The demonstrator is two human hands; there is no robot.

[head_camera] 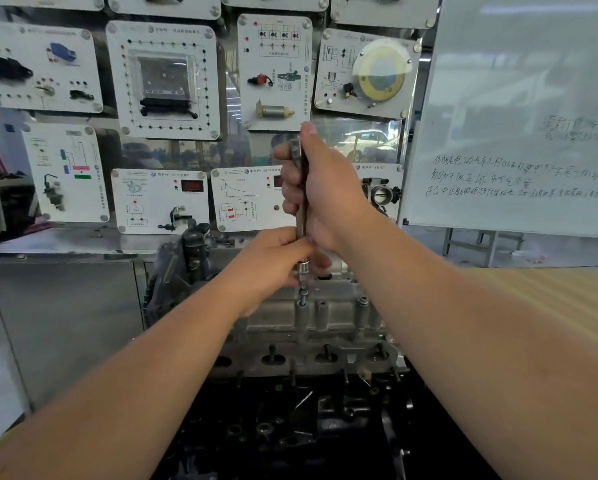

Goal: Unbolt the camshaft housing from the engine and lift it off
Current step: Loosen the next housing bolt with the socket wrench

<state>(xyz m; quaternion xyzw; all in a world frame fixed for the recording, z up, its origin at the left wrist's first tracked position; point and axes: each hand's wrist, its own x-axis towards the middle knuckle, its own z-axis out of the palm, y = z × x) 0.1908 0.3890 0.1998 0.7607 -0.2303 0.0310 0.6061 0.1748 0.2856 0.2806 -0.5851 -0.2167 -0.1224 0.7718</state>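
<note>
Two hands work one upright ratchet handle (301, 188): right hand (325, 188) clenches it, left hand (276, 261) at six o'clock pinches the socket (303, 270) over the camshaft housing (328, 317)

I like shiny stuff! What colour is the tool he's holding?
The wrench is dark silvery metal, seen in the head view.

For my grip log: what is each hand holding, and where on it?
Right hand grips the ratchet handle; left hand pinches its socket end.

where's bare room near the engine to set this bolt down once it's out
Bare: the steel cabinet top left of the grey aluminium camshaft housing, below the white wall panels. Crowded: the black engine block, studded with bolts and holes.
</note>
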